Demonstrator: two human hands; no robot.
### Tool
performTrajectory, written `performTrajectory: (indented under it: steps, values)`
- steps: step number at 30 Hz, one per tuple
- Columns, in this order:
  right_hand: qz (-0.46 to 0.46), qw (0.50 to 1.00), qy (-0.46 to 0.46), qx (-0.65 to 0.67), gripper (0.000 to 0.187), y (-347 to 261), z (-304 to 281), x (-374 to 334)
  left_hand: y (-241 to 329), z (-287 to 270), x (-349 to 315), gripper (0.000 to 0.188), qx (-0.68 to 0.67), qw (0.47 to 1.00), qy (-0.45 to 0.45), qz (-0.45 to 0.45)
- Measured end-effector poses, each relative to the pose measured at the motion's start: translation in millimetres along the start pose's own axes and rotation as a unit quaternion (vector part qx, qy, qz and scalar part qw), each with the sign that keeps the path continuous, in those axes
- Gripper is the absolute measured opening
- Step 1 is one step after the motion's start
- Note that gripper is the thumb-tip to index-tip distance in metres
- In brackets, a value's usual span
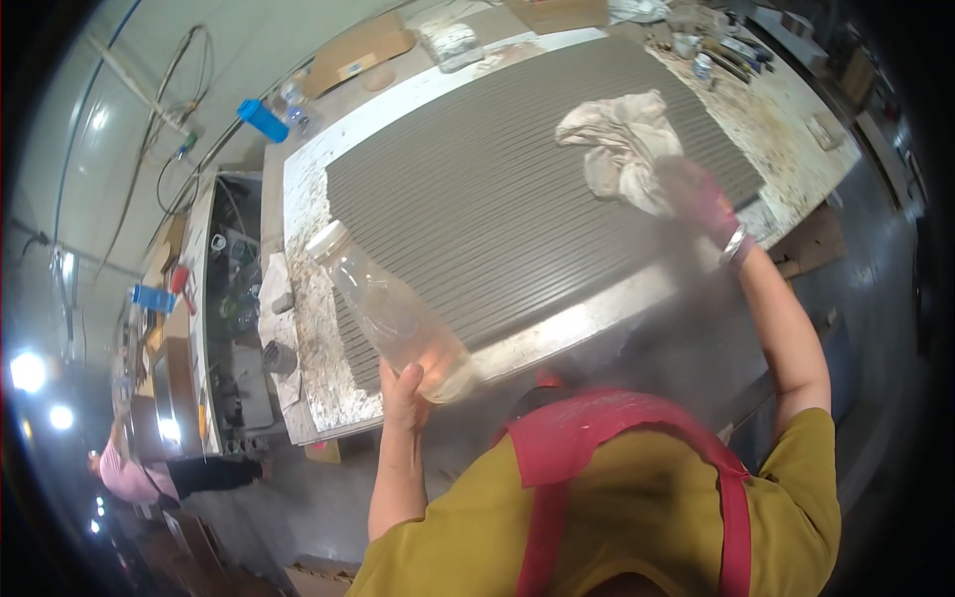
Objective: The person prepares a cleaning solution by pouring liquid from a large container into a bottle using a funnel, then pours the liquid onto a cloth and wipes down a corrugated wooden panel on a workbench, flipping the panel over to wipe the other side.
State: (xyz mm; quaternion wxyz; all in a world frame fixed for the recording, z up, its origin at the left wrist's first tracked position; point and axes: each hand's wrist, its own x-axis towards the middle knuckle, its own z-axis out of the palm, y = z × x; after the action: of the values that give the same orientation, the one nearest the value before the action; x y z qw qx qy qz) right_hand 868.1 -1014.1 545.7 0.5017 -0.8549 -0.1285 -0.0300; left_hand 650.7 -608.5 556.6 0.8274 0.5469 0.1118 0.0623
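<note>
Left hand (403,388) of the worker is closed round the lower end of a clear bottle (383,308), thumb showing on the near side, the white top leaning away to the left. Liquid shows inside. Over on the other side, the right hand (696,204) is at the edge of a crumpled pale cloth (625,139), which spreads forward and left of it. Blur hides those fingers, so from here I can't tell whether they clutch the cloth or press it flat.

Under the cloth, and forward and to the right of the left hand, a grey ridged panel (477,199) covers most of the white-topped desk (323,383). Well ahead of the left hand stands a blue bottle (262,119).

I'd judge this to be a wiping step, the bottle held at the ready. The next move seems to call for a firm hold on the cloth and even strokes along the ridges, with the left hand gripping the bottle securely and the panel spared any knock.
</note>
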Motion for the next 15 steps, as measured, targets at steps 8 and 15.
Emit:
performTrajectory:
  steps: [8, 15]
  values:
    - [0.010, 0.964, -0.012, -0.266, 0.071, 28.5, 23.3, 104.1, 5.9, -2.4, -1.3, 0.103, -0.013, 1.000, 0.018, 0.016]
    - [-0.026, 0.947, -0.004, -0.320, 0.048, 120.2, 28.6, 158.1, 4.5, 29.5, -9.6, 0.103, -0.019, 0.990, 0.133, 0.050]
